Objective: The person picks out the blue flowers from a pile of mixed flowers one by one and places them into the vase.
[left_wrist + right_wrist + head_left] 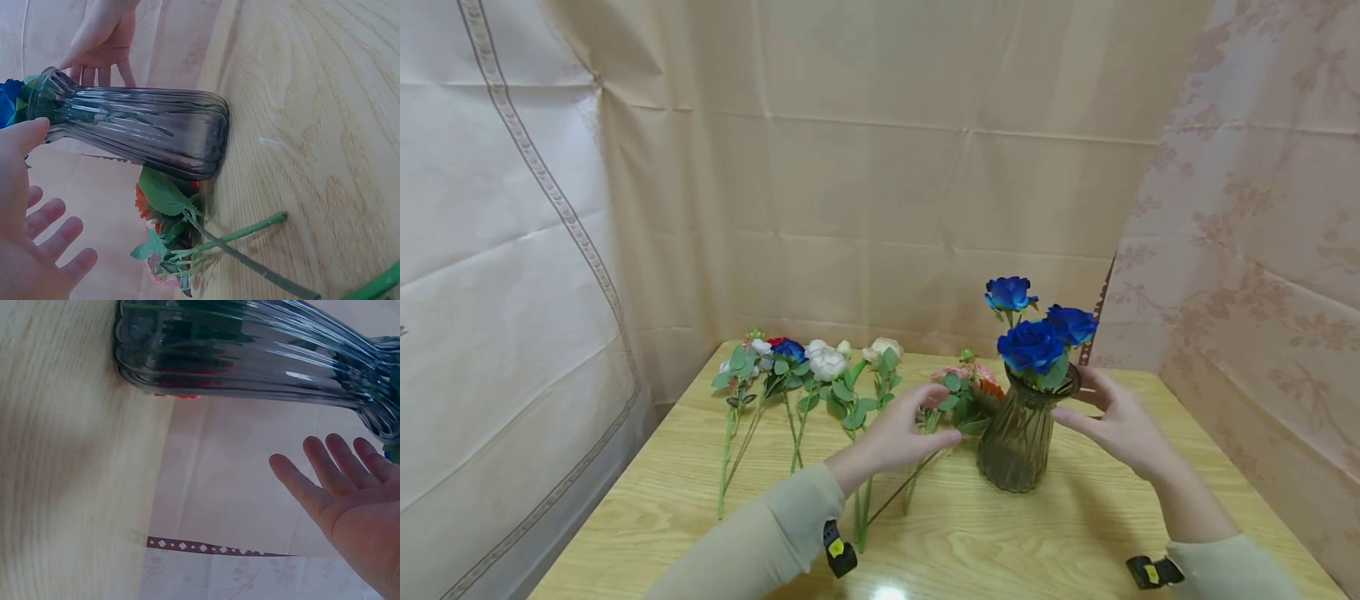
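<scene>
A ribbed, smoky glass vase (pixel 1015 446) stands on the table with three blue roses (pixel 1032 346) in its mouth; their stems show through the glass in the left wrist view. To its left is my left hand (pixel 898 429), fingers spread and thumb pointing at the vase, holding nothing. My right hand (pixel 1116 421) is on the other side, close to the vase's neck, with its fingers extended. In the right wrist view the right hand's fingers (pixel 340 465) are loosely spread beside the vase, with a gap to the glass.
Left of the vase lie several artificial flowers with green stems: white blooms (pixel 826 362), a blue rose (pixel 788 350), a cream one (pixel 883 348), pink ones and an orange-red one (pixel 990 388). Cloth curtains (pixel 865 183) surround the wooden table (pixel 647 492) at the back and sides.
</scene>
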### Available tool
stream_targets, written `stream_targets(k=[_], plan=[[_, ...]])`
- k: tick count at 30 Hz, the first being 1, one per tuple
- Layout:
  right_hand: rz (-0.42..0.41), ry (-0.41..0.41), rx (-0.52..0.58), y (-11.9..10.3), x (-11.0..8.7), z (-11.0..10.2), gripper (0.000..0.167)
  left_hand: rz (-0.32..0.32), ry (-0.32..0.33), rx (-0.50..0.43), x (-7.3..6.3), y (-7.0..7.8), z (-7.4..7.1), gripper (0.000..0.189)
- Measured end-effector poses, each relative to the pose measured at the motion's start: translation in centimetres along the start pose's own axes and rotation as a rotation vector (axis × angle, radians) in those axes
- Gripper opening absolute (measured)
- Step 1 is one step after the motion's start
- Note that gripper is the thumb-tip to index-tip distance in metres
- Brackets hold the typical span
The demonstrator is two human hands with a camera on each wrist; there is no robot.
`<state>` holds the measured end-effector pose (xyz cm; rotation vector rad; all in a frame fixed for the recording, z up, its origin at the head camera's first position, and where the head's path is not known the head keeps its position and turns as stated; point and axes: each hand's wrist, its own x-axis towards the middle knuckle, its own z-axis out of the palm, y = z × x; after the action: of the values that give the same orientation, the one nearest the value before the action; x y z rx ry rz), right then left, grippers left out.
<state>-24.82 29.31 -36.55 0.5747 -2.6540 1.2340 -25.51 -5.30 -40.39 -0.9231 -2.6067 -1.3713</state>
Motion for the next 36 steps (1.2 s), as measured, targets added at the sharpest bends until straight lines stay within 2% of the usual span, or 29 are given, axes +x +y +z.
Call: stream_targets(k=[7, 17, 23, 28, 36], plan=[[0.015, -0.006, 0.046, 0.3, -0.1, 1.1, 0.09, -0.001, 0.01, -0.017, -0.5, -0.3, -0.5, 0.063], [0.023, -0.02, 0.104, 1.2, -0.1, 2.7, 0.084, 0.013, 0.034, -0.001, -1.0, -0.8, -1.5, 0.059], [0.024, -0.022, 0.093, 1.3, 0.1, 3.1, 0.084, -0.012, 0.039, 0.024, -1.5, -0.8, -2.6, 0.069], [0.046, -0.02, 0.078, 1.3, 0.1, 3.3, 0.085, -0.012, 0.044, 0.049, -1.7, -0.8, -3.4, 0.07], [0.054, -0.008, 0.043, 1.2, 0.2, 3.4, 0.086, 0.017, 0.072, 0.077, -2.1, -1.1, -4.9, 0.07]])
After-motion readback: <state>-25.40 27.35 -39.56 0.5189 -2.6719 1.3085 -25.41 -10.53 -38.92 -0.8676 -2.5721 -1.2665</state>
